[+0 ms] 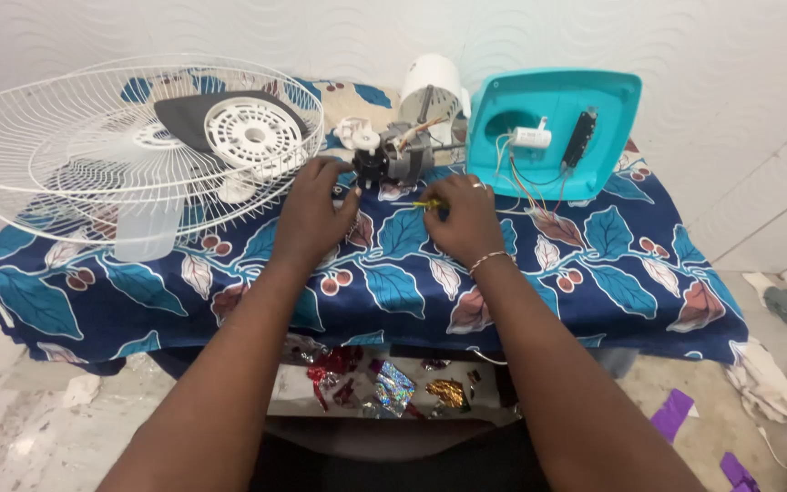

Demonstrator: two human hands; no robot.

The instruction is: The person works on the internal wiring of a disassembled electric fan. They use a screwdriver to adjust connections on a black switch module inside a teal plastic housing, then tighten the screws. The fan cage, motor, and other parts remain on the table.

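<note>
A small fan motor (400, 155) with a black front piece lies on a table covered by a blue leaf-patterned cloth (585, 264). My left hand (314, 211) rests just in front of the motor, fingers curled toward its black end. My right hand (463, 219) grips a thin tool with a yellow handle (426, 204), its tip hidden by my fingers. A white motor cover (434, 84) stands behind the motor. Wires run from the motor area to a turquoise fan housing (553, 132) propped upright on the right.
White wire fan guards (93, 155) and a translucent fan blade (143, 228) lie at the left of the table. A white round hub plate (255, 134) sits on a dark piece. Shiny foil scraps (384, 383) lie under the table, and purple bits (671, 415) lie on the floor.
</note>
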